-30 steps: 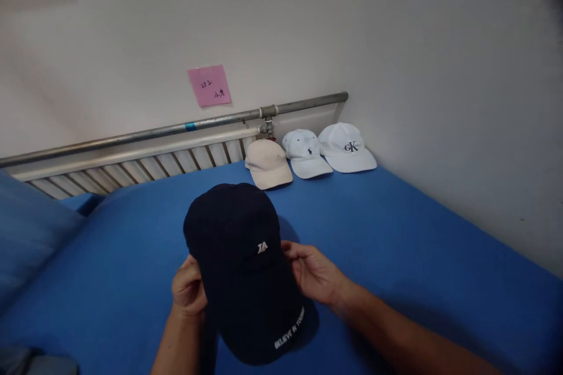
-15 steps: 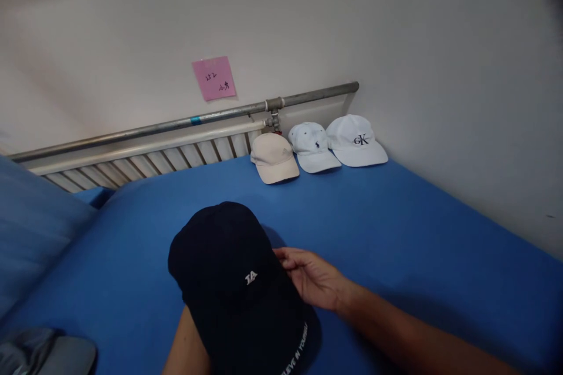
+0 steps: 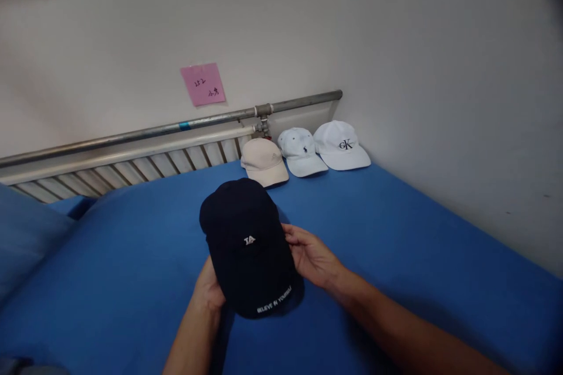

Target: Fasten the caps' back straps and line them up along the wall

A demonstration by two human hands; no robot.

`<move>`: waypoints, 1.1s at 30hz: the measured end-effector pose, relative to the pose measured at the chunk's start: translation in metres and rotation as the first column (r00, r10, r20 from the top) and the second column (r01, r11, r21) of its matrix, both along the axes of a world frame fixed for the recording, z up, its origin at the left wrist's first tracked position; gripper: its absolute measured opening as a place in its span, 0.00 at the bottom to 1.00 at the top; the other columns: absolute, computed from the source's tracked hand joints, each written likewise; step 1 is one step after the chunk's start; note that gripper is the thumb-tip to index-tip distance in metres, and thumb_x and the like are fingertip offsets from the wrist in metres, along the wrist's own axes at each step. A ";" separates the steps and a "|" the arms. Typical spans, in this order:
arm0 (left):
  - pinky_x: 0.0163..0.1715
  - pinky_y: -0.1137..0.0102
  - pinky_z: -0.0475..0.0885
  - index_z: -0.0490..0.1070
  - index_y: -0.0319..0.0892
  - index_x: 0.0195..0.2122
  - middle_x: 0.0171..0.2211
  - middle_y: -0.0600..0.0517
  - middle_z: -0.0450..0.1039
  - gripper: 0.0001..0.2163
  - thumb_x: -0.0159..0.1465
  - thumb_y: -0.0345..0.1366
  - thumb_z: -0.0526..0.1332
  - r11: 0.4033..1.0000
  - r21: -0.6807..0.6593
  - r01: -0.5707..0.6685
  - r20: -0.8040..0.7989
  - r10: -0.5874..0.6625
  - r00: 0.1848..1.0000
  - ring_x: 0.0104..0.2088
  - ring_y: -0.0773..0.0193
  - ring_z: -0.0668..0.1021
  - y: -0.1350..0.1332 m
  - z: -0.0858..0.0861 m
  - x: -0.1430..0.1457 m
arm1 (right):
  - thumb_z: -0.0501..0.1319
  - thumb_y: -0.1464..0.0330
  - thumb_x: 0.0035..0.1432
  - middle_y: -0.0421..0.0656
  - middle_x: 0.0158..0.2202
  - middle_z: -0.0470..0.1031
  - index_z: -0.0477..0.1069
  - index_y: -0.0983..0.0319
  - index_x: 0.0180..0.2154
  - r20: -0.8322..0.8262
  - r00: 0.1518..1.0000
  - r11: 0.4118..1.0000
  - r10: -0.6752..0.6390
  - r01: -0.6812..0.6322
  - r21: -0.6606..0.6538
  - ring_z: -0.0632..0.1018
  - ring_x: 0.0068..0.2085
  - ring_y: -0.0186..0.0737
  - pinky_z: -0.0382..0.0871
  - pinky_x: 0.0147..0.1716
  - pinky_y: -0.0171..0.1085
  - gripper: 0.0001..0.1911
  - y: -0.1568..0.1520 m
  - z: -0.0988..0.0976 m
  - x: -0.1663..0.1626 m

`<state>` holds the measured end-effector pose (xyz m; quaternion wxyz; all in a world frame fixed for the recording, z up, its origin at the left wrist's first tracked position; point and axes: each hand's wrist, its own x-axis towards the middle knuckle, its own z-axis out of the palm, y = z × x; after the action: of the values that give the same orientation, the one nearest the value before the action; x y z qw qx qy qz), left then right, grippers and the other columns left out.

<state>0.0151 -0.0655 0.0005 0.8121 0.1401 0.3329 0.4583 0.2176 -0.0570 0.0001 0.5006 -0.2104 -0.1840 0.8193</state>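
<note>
A dark navy baseball cap [image 3: 246,217] is held above the blue surface, its brim tilted down toward me. It bears a small white emblem on the front and white lettering along the brim. My left hand [image 3: 212,286] grips the cap's left side, its fingers hidden behind the cap. On the opposite side, my right hand [image 3: 310,255] pinches the edge, fingertips partly tucked behind. Just beyond the cap stand a beige cap [image 3: 264,161], a pale cap with a small dark logo [image 3: 302,152] and a white cap with dark letters [image 3: 342,145], side by side.
The blue surface [image 3: 132,263] runs back to a white radiator [image 3: 176,161] with a metal pipe [image 3: 153,133] above it. A pink note [image 3: 203,84] is stuck to the wall. Blue fabric [image 3: 26,240] hangs at left; a greyish item [image 3: 35,368] shows at the lower left edge.
Both hands have moved the navy cap away from me, toward the row of caps, and turned it so the brim lettering shows fully. My left hand has come into view.
</note>
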 end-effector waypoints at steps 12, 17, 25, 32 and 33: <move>0.41 0.63 0.77 0.77 0.39 0.40 0.42 0.46 0.80 0.09 0.58 0.24 0.63 0.984 0.142 -0.104 -0.112 0.120 0.986 0.39 0.58 0.81 -0.013 0.020 0.023 | 0.59 0.81 0.45 0.43 0.36 0.80 0.74 0.65 0.40 -0.004 0.975 0.975 -0.220 0.220 0.012 0.79 0.37 0.35 0.72 0.41 0.34 0.18 0.025 -0.012 0.011; 0.36 0.70 0.78 0.77 0.39 0.39 0.38 0.47 0.81 0.12 0.54 0.22 0.67 0.963 0.192 -0.191 -0.198 0.229 0.953 0.35 0.62 0.82 -0.009 0.024 0.012 | 0.62 0.76 0.45 0.43 0.35 0.79 0.74 0.64 0.39 0.161 0.947 0.961 -0.277 0.272 0.058 0.78 0.37 0.36 0.71 0.40 0.35 0.15 0.032 -0.018 -0.002; 0.31 0.71 0.79 0.77 0.39 0.40 0.39 0.48 0.80 0.14 0.51 0.25 0.69 0.868 0.304 -0.391 -0.262 0.471 0.842 0.35 0.61 0.81 0.011 0.018 -0.030 | 0.64 0.71 0.42 0.43 0.30 0.75 0.72 0.64 0.32 0.309 0.927 0.977 -0.214 0.207 0.054 0.75 0.33 0.38 0.68 0.32 0.37 0.10 0.045 -0.023 -0.013; 0.36 0.67 0.80 0.77 0.39 0.39 0.39 0.47 0.80 0.13 0.57 0.19 0.59 0.844 0.280 -0.458 -0.231 0.523 0.821 0.37 0.61 0.82 0.052 -0.008 -0.061 | 0.61 0.73 0.43 0.43 0.34 0.73 0.72 0.63 0.32 0.396 0.906 0.988 -0.150 0.120 0.100 0.74 0.34 0.38 0.66 0.32 0.38 0.09 0.039 -0.017 -0.016; 0.36 0.67 0.80 0.77 0.39 0.38 0.39 0.47 0.80 0.13 0.58 0.19 0.58 0.845 0.269 -0.461 -0.227 0.521 0.823 0.36 0.61 0.82 0.062 -0.010 -0.063 | 0.61 0.72 0.44 0.43 0.34 0.73 0.72 0.63 0.32 0.412 0.901 0.989 -0.138 0.104 0.103 0.74 0.34 0.37 0.66 0.32 0.37 0.09 0.038 -0.016 -0.016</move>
<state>-0.0478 -0.0036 -0.0091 0.5889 0.1970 0.4254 0.6583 0.2021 -0.0192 -0.0156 0.5075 -0.3719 -0.3055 0.7147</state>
